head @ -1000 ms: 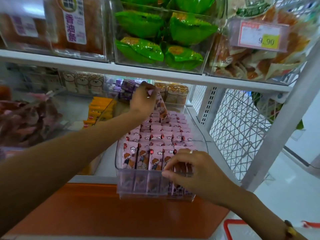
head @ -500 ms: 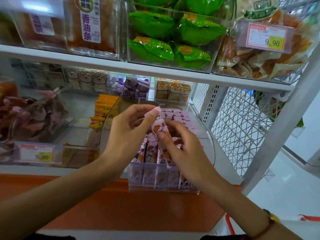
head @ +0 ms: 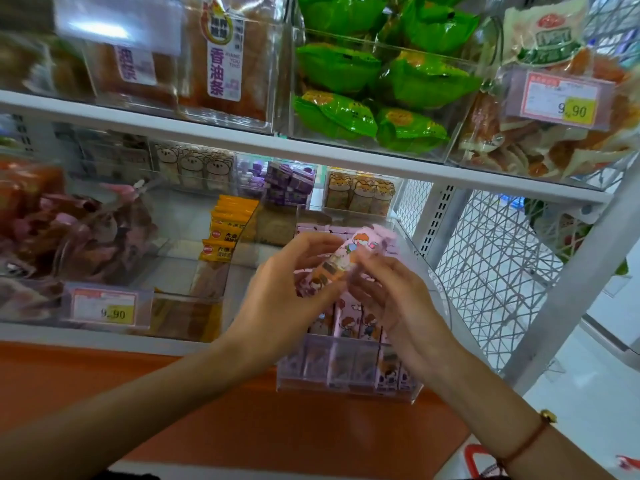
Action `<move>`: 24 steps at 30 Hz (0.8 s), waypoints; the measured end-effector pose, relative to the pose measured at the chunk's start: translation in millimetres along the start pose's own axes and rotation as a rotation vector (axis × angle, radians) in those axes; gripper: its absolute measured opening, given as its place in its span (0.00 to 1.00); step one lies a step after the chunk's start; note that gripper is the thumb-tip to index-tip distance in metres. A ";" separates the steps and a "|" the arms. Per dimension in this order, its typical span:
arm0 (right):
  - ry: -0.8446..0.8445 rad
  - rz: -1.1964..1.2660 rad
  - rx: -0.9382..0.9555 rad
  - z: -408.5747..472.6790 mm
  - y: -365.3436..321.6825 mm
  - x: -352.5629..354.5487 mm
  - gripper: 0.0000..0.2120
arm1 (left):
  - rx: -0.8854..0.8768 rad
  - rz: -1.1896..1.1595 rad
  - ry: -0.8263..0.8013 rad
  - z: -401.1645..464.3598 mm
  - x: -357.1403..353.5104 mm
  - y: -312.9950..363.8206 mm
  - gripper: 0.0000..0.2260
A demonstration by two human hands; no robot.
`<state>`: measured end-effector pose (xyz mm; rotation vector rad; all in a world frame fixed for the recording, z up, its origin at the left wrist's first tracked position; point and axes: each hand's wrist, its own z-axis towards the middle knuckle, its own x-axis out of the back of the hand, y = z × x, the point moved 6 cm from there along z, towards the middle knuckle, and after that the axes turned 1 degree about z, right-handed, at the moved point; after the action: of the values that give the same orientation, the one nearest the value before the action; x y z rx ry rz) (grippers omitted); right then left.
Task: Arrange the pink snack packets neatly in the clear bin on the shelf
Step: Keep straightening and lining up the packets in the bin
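Observation:
A clear bin [head: 346, 384] sits on the lower shelf, packed with several rows of upright pink snack packets [head: 349, 323] printed with a cartoon child. Above the bin's middle, both hands hold one pink packet [head: 349, 254], tilted with its upper end to the right. My left hand [head: 287, 296] grips its lower left end. My right hand [head: 391, 299] pinches it from the right side. The hands hide the middle rows of the bin.
Left of the bin stand a clear bin of orange packets [head: 221, 244] and a bin of dark pink wrapped snacks [head: 69, 237] with a 9.90 price tag [head: 107, 308]. Purple boxes [head: 287, 185] sit behind. The upper shelf [head: 311, 147] hangs close overhead. A white mesh panel [head: 491, 271] closes the right side.
My left hand drew back from the bin's rear with a pink packet. My right hand left the front row and joined it. The packet now sits higher and tilted between both hands.

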<state>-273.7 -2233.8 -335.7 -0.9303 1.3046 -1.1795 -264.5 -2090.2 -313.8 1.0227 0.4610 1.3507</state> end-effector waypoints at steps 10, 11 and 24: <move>0.194 -0.196 0.136 -5.3 -9.1 10.3 0.19 | 0.011 0.263 0.015 2.0 -2.8 -7.3 0.19; 0.215 -0.224 0.153 -5.7 -11.6 11.3 0.21 | 0.015 0.224 0.011 1.6 -3.5 -6.2 0.20; 0.135 -0.154 0.026 -4.6 -7.0 15.0 0.21 | 0.377 -0.253 -0.125 -1.4 -20.3 -11.9 0.18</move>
<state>-280.6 -2249.3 -332.4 -0.9588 1.3402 -1.3958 -263.2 -2107.5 -329.8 1.2999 0.7426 0.9867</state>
